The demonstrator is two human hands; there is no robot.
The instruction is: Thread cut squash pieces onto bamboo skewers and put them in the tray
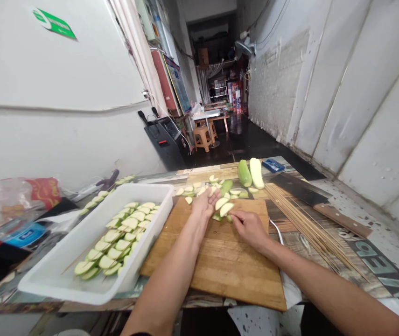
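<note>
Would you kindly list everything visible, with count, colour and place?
Worktable: one, wood-patterned, foreground
Cutting board: one, brown, on worktable
Tub: one, white, left of board
Tub slices: many, pale green, inside
Loose slices: many, pale green, beyond board
Handled slices: at least two, pale green, between hands
Large pieces: two, green, pale, beyond board
Sticks: many, tan, right of board
Cleaver: one, dark and brown, right of sticks
Packaging: count unclear, clear, red, blue, left
Small item: one, blue, far corner
Sign: one, green, left wall
Stools: at least two, tan, background
Left hand: one, bare, at slices
Right hand: one, bare, at slices
</note>
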